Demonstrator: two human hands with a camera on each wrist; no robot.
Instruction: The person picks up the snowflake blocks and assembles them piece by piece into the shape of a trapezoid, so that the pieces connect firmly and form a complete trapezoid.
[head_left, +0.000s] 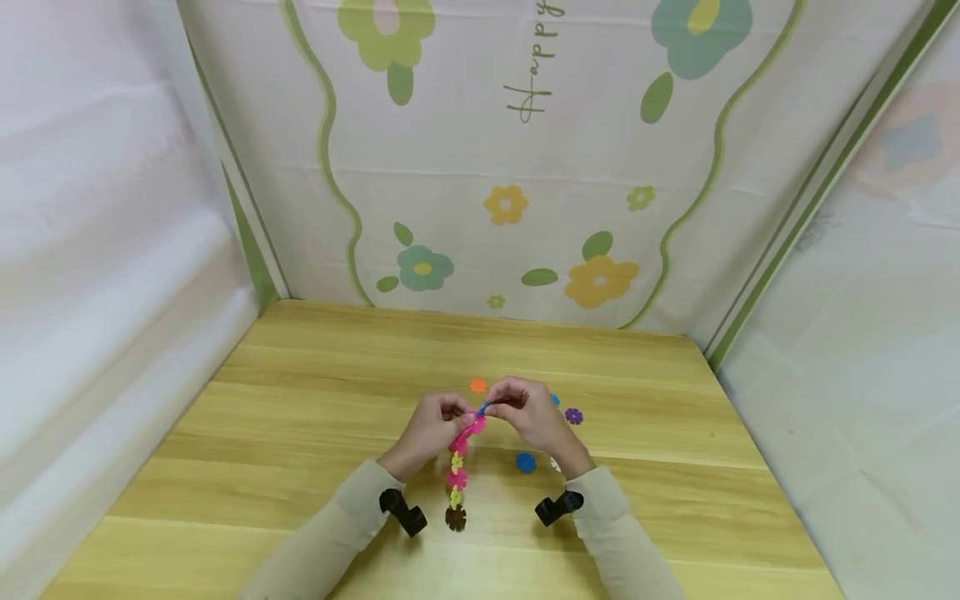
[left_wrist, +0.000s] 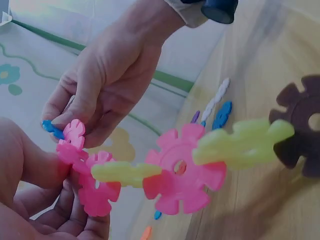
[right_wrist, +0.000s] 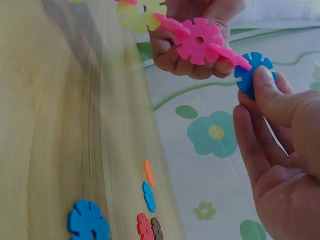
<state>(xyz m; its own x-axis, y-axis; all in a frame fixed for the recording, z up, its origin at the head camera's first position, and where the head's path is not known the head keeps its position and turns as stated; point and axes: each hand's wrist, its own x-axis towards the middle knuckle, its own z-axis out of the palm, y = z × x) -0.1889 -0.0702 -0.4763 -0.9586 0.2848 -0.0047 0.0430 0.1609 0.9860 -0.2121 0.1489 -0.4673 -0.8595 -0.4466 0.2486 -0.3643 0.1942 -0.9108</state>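
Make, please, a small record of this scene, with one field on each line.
Left hand: holds a chain by its pink pieces
Right hand: pinches a blue piece at the chain's pink end
Chain colours: pink, yellow-green, with a brown piece at the other end
Loose on the table: orange piece, purple piece, another blue piece, among others
Backdrop: white with printed flowers

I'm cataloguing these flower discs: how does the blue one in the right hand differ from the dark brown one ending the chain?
The right hand pinches the blue disc, while no hand touches the dark brown disc. The blue disc meets a pink disc; the dark brown disc joins a yellow-green disc. Both have round, notched outlines.
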